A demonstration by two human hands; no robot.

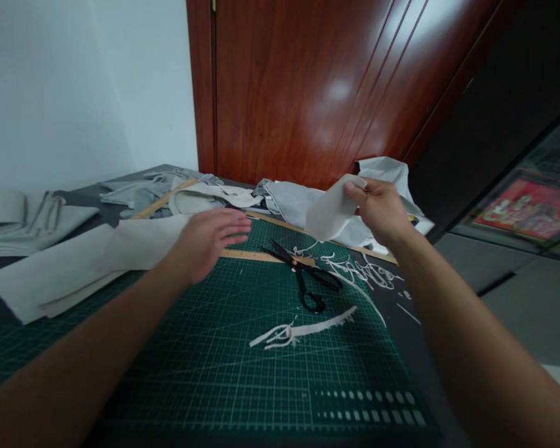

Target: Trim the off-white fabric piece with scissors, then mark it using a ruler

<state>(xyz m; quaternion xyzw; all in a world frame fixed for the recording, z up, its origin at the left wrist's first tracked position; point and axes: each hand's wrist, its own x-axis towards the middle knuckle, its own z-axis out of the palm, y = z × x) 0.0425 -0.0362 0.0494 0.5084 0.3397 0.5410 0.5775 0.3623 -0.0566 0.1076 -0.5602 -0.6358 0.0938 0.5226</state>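
Note:
My right hand [377,205] pinches a pale piece of fabric [331,210] by its upper corner and holds it above the far right of the green cutting mat [205,323]. My left hand [214,239], fingers stretched out, is over the mat and beside the off-white fabric pieces [70,264] at the left; nothing is in it. Between the hands, black scissors [303,267] lie with their blades apart, across the end of a wooden ruler [249,255]. A frayed fabric strip [322,325] rests on the mat nearer to me.
Folded fabric [32,221] is stacked at the far left. Grey and white scraps [168,193] lie along the back, with another wooden ruler [163,199] on them. Thin offcuts [364,270] are tangled at the right. A wooden door [280,87] and white wall [74,93] stand behind.

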